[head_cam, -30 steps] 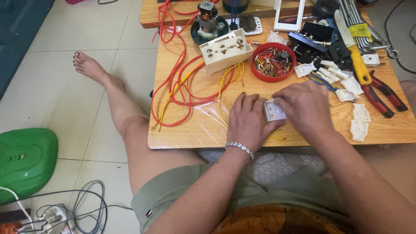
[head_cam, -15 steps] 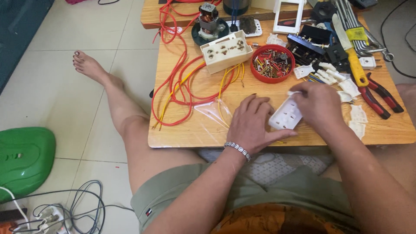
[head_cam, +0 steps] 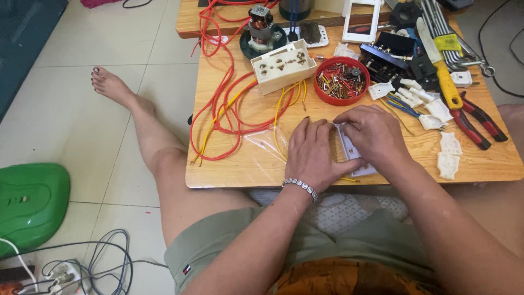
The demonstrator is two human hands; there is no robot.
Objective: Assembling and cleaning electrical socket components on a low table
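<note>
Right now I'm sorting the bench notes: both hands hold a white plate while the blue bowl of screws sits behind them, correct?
Not quite. The head view shows the bowl of screws is red, not blue. The left hand and right hand do hold the white plate.

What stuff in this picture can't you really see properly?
- White plastic plate, head view: mostly covered by the left hand and right hand; its grip can't be judged.
- Bits in the red bowl: too small to tell apart.
- Green plastic thing: cut off by the left edge.
- Pliers: their tips hide under the yellow-handled tool.
</note>
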